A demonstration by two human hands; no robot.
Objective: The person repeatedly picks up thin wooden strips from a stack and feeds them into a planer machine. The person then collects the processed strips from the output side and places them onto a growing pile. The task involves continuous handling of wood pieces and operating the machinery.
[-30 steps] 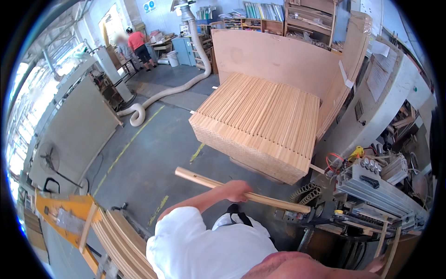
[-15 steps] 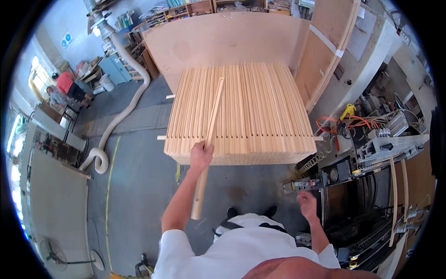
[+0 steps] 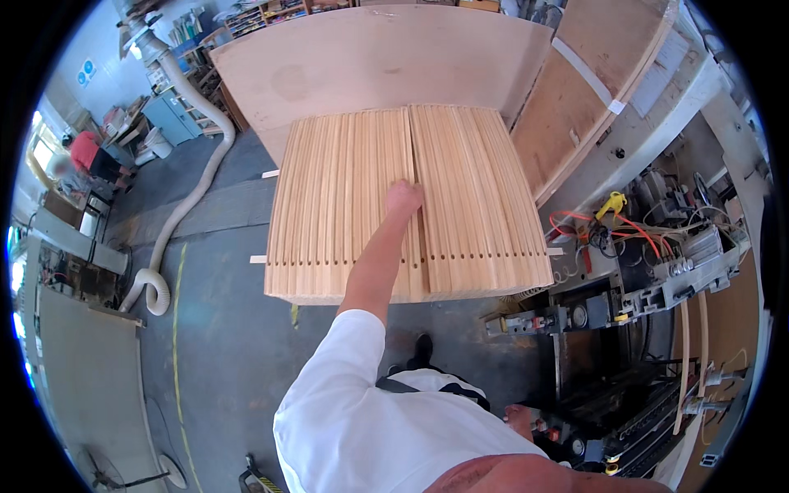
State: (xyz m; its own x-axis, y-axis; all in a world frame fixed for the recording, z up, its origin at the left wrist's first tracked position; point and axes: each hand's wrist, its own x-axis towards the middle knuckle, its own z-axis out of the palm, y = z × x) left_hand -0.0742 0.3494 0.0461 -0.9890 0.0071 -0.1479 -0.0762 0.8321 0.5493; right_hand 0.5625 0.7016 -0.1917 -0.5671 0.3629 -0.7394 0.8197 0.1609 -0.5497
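Observation:
A wide stack of pale wooden slats (image 3: 477, 189) lies in front of me, side by side, with a row of small holes near the close end. My left hand (image 3: 404, 199) reaches over its middle, fingers closed round one wooden slat (image 3: 416, 283) lying in the top layer. Beside that slat a narrow dark gap runs toward the far end. Low at my right side, my right hand (image 3: 519, 421) hangs close to dark machine parts; its fingers are too small and unclear to read.
A tall board (image 3: 411, 57) stands behind the stack, and another panel (image 3: 575, 99) leans at its right. Machinery (image 3: 682, 263) with cables fills the right side. A ribbed hose (image 3: 215, 156) runs down the left. Another person (image 3: 92, 156) bends at the far left.
My left hand has carried the slat forward and right, from held above the stack to lying among the others. My right hand has dropped lower and back. The view has shifted slightly.

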